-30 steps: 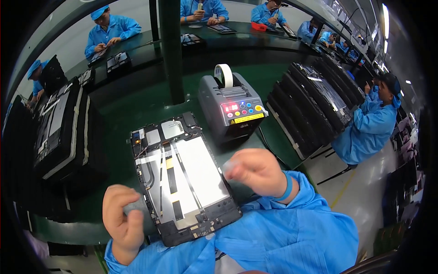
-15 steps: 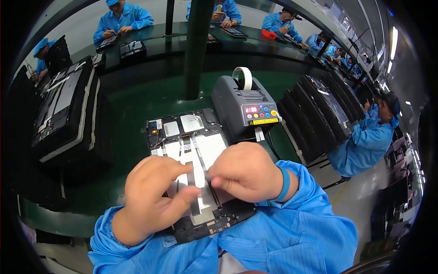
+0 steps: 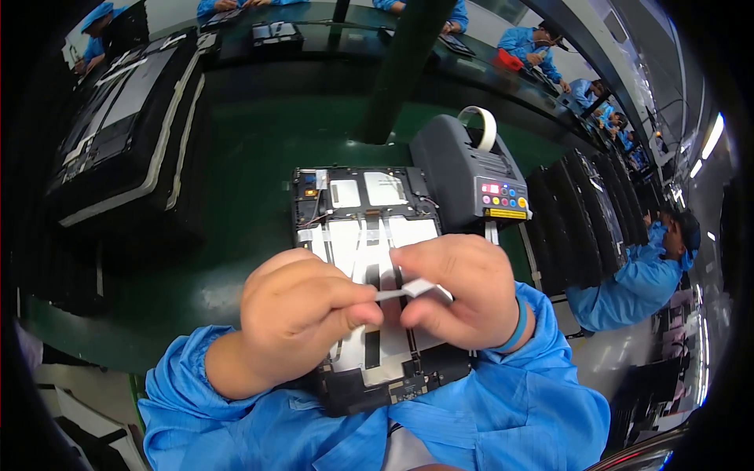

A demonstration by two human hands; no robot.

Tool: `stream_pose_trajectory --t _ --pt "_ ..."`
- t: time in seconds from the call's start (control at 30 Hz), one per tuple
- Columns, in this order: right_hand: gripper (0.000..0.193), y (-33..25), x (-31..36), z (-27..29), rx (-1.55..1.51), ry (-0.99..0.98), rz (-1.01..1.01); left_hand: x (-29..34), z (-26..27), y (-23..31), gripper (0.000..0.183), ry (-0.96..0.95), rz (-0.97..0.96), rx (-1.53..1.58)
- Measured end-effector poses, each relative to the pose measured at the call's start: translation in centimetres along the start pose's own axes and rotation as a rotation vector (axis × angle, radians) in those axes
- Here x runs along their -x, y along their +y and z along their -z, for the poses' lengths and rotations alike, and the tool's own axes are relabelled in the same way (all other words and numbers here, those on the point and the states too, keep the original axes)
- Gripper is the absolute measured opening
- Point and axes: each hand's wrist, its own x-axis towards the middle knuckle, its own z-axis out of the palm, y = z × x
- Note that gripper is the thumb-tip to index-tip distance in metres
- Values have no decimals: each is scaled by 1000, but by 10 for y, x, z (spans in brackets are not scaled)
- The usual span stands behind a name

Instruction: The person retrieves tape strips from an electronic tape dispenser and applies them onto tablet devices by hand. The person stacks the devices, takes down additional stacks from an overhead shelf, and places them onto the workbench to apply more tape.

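A thin pale strip with a wider white end [image 3: 428, 289] stretches between my hands, above an opened tablet-like device [image 3: 365, 375]. My left hand [image 3: 294, 314] pinches the narrow end between thumb and forefinger. Around the wider end curls my right hand [image 3: 467, 286]; its thumb and forefinger tips stand apart, and the grip deeper in the hand is partly hidden. Under both hands, the device shows white battery panels, dark ribbon strips and a black frame with small circuit parts. Its near edge lies close to my body.
A grey tape dispenser [image 3: 463, 177] with a white roll stands behind the device on the right. Stacks of black device panels rise at the left [image 3: 118, 149] and right [image 3: 577, 228]. A dark green post [image 3: 400, 78] stands beyond. Co-workers in blue sit along the far bench and at right.
The view has shifted, so the device appears further right. My left fingers have closed from a spread pose into a pinch. The pale strip now shows raised between my hands.
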Motion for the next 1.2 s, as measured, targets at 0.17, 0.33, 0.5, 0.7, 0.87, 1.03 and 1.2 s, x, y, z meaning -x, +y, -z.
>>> stream_pose_trajectory --t 0.17,0.33,0.5,0.7,0.87,1.03,1.2 --pt "22 8 -9 6 -43 -133 76 5 6 -1 33 59 34 16" --pt "27 23 -31 2 -5 -137 -111 -3 20 -39 27 156 -91 -411" --pt "40 40 -60 -36 49 -244 -161 -3 20 -47 19 111 6 -450" --pt "35 60 -81 -48 -1 -321 -40 -3 21 -55 17 67 -28 -438" --pt "37 62 -92 -51 -5 -473 -116 -1 23 -59 16 30 -64 -436" --pt "39 65 -88 -50 40 -527 -321 -3 23 -57 21 4 -41 -431" --pt "37 68 -92 -36 -4 -506 -428 0 20 -62 25 -75 66 -325"
